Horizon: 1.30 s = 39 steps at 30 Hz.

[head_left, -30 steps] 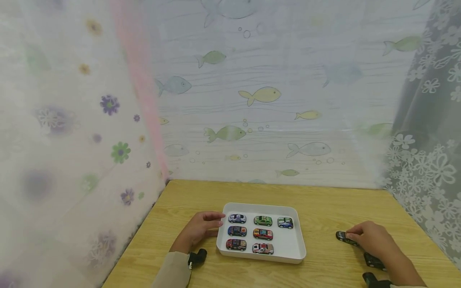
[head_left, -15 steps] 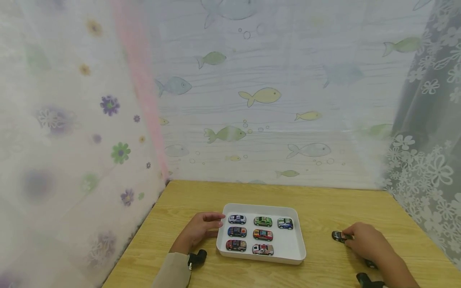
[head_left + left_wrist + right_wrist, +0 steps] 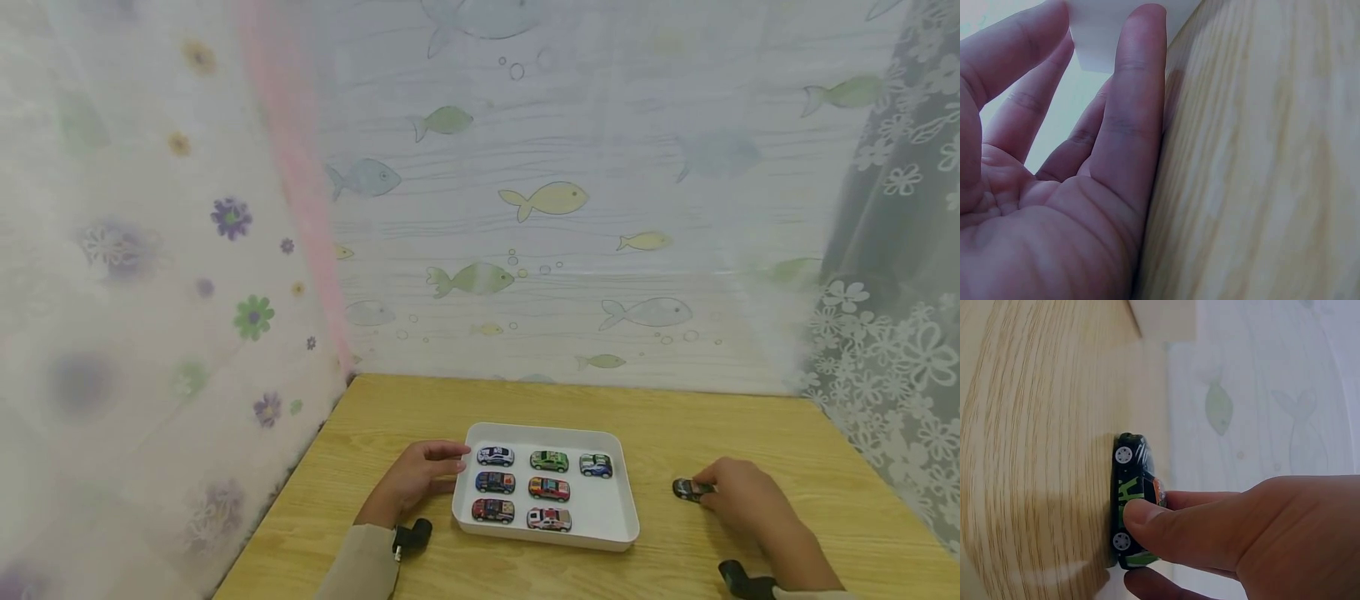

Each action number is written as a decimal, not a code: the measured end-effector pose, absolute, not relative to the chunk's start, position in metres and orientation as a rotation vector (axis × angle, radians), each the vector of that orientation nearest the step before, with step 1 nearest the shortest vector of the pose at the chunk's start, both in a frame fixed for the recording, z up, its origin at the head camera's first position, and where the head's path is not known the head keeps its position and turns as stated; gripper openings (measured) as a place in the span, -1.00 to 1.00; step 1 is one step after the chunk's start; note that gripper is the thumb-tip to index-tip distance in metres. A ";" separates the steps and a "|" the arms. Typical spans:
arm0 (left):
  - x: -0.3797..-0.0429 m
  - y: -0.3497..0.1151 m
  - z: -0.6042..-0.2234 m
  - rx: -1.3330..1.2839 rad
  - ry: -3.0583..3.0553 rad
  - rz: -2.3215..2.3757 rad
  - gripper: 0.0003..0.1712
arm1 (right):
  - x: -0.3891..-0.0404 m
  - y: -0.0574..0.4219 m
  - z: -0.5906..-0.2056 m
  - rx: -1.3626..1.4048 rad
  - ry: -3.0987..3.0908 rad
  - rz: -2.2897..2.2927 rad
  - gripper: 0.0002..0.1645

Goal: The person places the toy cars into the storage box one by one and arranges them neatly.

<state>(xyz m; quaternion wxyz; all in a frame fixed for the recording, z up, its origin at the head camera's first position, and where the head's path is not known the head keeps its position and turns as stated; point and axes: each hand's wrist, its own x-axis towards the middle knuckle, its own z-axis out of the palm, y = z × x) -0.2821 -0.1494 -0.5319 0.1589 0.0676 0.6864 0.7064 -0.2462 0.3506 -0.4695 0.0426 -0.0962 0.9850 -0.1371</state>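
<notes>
My right hand [image 3: 750, 504] pinches a black toy car [image 3: 684, 490] between thumb and fingers, on or just above the table right of a white tray [image 3: 600, 521]. In the right wrist view, green marks and silvery wheels show on the black toy car [image 3: 1127, 487], with the thumb [image 3: 1144, 515] against its side. Several toy cars stand in the tray: a left column, a middle column and one white, green and blue car [image 3: 596, 466] at the upper right. Fingertips of my left hand [image 3: 416, 479] touch the tray's left wall, fingers fairly straight.
A wooden table [image 3: 420, 408] bears the tray and cars. Behind it hangs a fish-printed curtain [image 3: 555, 292], with a flower-printed curtain [image 3: 187, 333] on the left and a lacy one [image 3: 892, 367] on the right. My right forearm covers part of the tabletop.
The right hand has moved left toward the tray with the black toy car. A second dark car, earlier visible under the right wrist, is out of sight. The left hand stays put.
</notes>
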 end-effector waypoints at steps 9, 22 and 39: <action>-0.282 -0.151 -0.536 0.199 1.960 2.023 -0.52 | -0.248 0.331 -0.469 -0.290 3.030 -0.419 -0.71; -0.283 -0.146 -0.535 0.205 1.971 2.026 -0.53 | -0.250 0.334 -0.472 -0.274 3.010 -0.443 -0.66; -0.282 -0.149 -0.533 0.202 1.964 2.013 -0.53 | -0.245 0.328 -0.472 -0.278 3.037 -0.664 -0.64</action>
